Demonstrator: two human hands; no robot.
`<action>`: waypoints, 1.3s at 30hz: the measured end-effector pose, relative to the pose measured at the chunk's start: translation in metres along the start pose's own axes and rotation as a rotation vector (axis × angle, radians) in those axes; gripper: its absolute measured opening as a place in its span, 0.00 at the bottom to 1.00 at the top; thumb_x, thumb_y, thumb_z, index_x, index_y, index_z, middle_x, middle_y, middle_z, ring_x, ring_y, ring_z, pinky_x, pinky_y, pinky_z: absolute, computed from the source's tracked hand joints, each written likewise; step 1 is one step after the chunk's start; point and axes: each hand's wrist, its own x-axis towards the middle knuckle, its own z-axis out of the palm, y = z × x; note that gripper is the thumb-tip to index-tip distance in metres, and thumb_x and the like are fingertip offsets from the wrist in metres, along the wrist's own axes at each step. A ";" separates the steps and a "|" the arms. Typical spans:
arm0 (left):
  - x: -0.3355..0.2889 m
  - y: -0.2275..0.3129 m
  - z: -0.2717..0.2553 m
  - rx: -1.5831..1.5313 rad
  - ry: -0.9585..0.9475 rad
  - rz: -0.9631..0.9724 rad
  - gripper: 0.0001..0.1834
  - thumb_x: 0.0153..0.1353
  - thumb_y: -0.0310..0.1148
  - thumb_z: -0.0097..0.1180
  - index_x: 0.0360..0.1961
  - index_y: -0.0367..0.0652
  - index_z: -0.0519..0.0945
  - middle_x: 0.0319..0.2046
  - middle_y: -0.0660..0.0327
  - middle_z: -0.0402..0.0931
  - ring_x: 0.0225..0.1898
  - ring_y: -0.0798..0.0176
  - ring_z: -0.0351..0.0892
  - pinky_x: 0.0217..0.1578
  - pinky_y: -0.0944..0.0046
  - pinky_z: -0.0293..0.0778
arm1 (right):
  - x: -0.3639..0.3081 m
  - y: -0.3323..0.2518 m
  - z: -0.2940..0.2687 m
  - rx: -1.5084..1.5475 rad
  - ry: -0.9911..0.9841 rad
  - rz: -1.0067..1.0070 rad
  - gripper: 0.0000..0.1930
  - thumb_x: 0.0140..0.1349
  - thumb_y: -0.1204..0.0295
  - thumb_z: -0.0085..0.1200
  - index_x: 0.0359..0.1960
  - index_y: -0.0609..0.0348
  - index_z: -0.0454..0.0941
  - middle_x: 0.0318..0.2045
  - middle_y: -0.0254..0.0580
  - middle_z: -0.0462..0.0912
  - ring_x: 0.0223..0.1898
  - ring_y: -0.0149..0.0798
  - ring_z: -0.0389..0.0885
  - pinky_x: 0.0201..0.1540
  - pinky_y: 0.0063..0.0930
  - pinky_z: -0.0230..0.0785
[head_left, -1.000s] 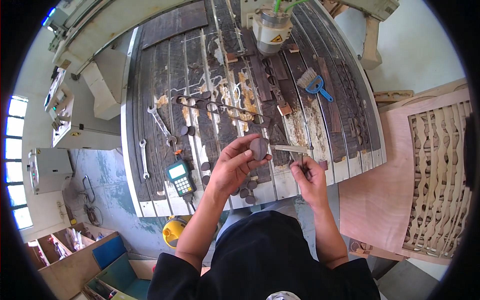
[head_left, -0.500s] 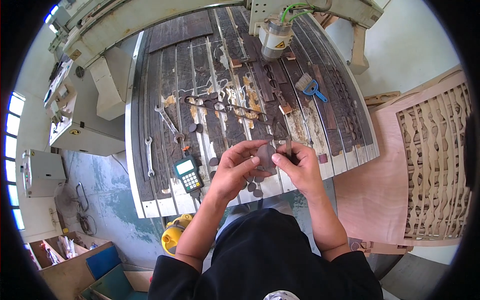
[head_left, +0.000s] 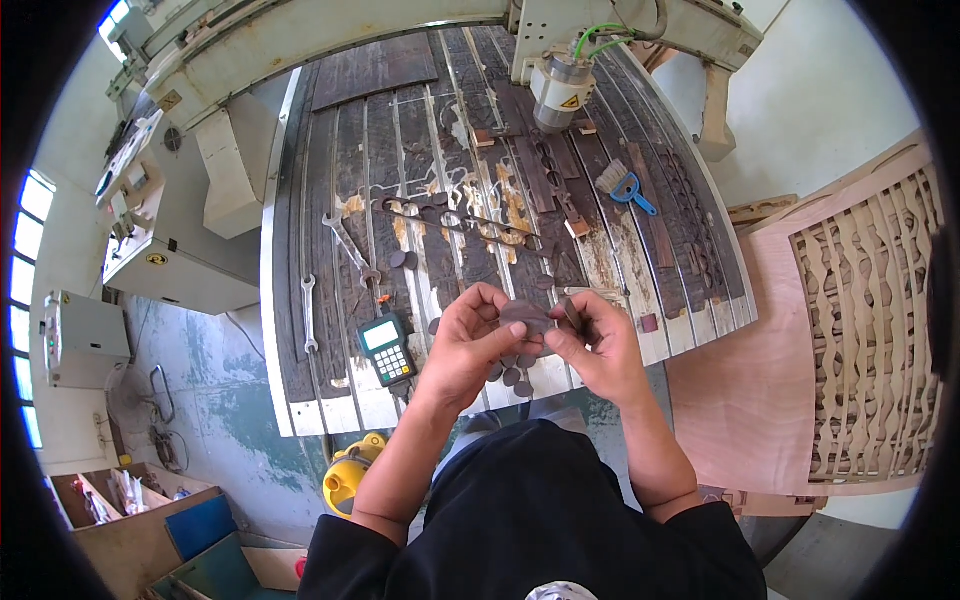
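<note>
My left hand (head_left: 465, 345) pinches a dark brown wooden disc (head_left: 524, 316) between thumb and fingers, above the near edge of the machine bed (head_left: 330, 409). Close beside it, my right hand (head_left: 604, 345) is closed on a second thin dark piece (head_left: 571, 314), seen nearly edge-on. Its thumb tip is by the disc's right edge. Several small dark discs (head_left: 512, 377) lie on the bed just below the hands, partly hidden by them. Two more dark discs (head_left: 404, 260) lie farther off to the left. A dark strip with round holes (head_left: 470, 222) rests beyond the hands.
Left of my hands lie a keypad controller (head_left: 385, 350) and two wrenches (head_left: 309, 312) (head_left: 348, 247). A blue brush (head_left: 629, 189) lies right, near the hanging spindle (head_left: 560, 92). A patterned lattice panel (head_left: 870, 330) stands right; a yellow machine (head_left: 348, 474) is below the bed.
The disc in my left hand has tilted from facing me to lying flatter. My right hand's piece has turned and come nearer the disc. The view has shifted slightly.
</note>
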 end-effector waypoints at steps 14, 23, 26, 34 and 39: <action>-0.024 -0.033 -0.016 0.438 0.071 -0.070 0.08 0.59 0.19 0.55 0.34 0.37 0.67 0.32 0.53 0.79 0.31 0.64 0.81 0.31 0.68 0.76 | -0.015 0.061 -0.018 -0.058 -0.090 -0.052 0.09 0.54 0.73 0.63 0.32 0.66 0.80 0.23 0.45 0.79 0.26 0.37 0.80 0.30 0.31 0.69; -0.027 -0.063 -0.008 0.434 0.199 -0.134 0.17 0.53 0.17 0.59 0.27 0.42 0.61 0.35 0.54 0.72 0.29 0.63 0.79 0.27 0.67 0.75 | -0.018 0.266 -0.101 -0.863 0.276 0.239 0.12 0.51 0.67 0.63 0.32 0.63 0.79 0.33 0.50 0.79 0.33 0.52 0.81 0.35 0.42 0.72; -0.020 -0.064 0.016 0.387 0.242 -0.084 0.18 0.50 0.15 0.62 0.27 0.41 0.62 0.35 0.56 0.70 0.30 0.65 0.77 0.28 0.68 0.76 | 0.002 0.270 -0.104 -1.023 0.077 0.189 0.17 0.52 0.68 0.63 0.43 0.60 0.77 0.46 0.53 0.75 0.39 0.54 0.80 0.42 0.43 0.74; -0.012 -0.060 0.068 0.396 0.189 0.019 0.18 0.51 0.18 0.63 0.28 0.43 0.62 0.37 0.55 0.72 0.33 0.63 0.80 0.33 0.66 0.80 | 0.043 0.336 -0.132 -1.115 -0.131 0.143 0.14 0.51 0.72 0.61 0.39 0.62 0.75 0.39 0.53 0.76 0.36 0.55 0.80 0.39 0.45 0.75; -0.014 -0.065 0.068 0.340 0.222 0.051 0.17 0.55 0.24 0.62 0.28 0.45 0.62 0.37 0.52 0.75 0.27 0.68 0.76 0.27 0.69 0.74 | 0.046 0.318 -0.136 -1.041 -0.255 0.105 0.14 0.49 0.73 0.60 0.38 0.62 0.74 0.39 0.54 0.76 0.38 0.56 0.79 0.42 0.46 0.74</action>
